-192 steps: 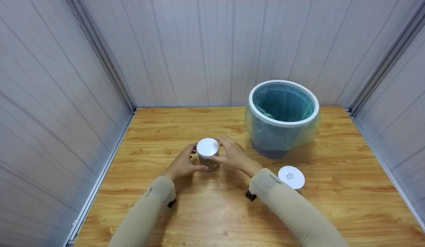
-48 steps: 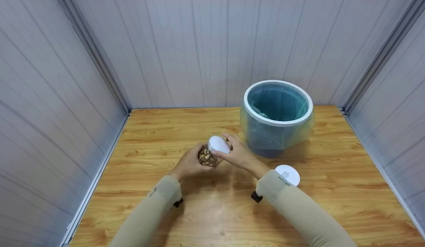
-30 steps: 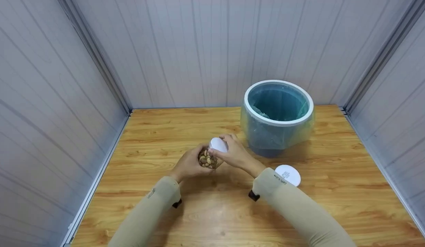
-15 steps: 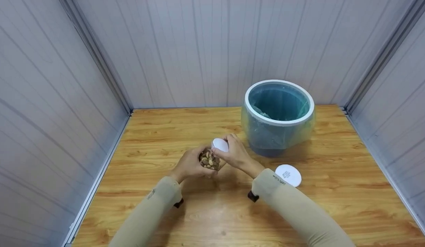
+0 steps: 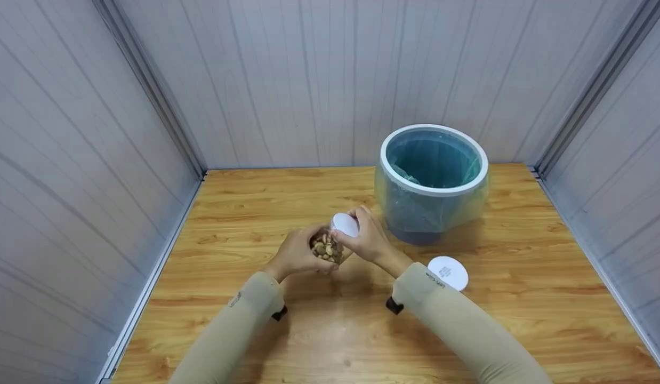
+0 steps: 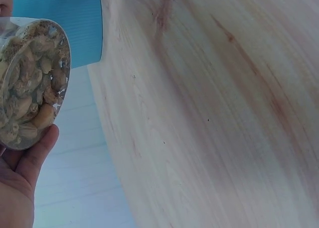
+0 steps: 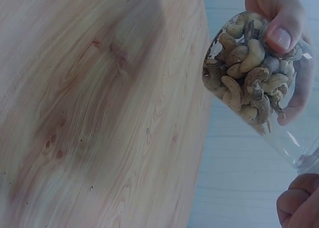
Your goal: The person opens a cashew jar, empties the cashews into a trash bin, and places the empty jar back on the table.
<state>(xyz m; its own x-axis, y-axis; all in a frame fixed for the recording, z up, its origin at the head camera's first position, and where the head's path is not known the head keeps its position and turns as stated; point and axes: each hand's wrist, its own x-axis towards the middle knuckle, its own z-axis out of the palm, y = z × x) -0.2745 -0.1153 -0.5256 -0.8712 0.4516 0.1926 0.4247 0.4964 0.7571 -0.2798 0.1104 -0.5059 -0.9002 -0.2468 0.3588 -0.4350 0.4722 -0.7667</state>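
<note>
- Gripping the clear jar [image 5: 326,247] in your left hand [image 5: 298,255], you have it tilted above the table [image 5: 266,197], its top leaning toward the bin [image 5: 434,181].
- Your left fingers and thumb curl round the jar's lower body; the right wrist view shows a thumb pressed on the clear wall.
- Your right hand [image 5: 364,240] clasps the white lid [image 5: 345,224], fingers wrapped round its rim. You look to be at the twisting-off step, with the lid seated on the mouth as far as the head view shows.
- Next move, as I judge it: hold the body firm with your left hand and turn the lid with your right, minding the tilt so nothing spills when it comes free.
- Inside the jar, nuts [image 7: 246,78], cashew-like and brown, fill the lower part; the stretch near the neck looks empty.
- The bin stands upright just beyond your right hand, lined with a thin plastic bag. I can't see anything else in it.
- A second white lid [image 5: 448,273] lies flat on the table, beside your right sleeve [image 5: 458,325] and in front of the bin.
</note>
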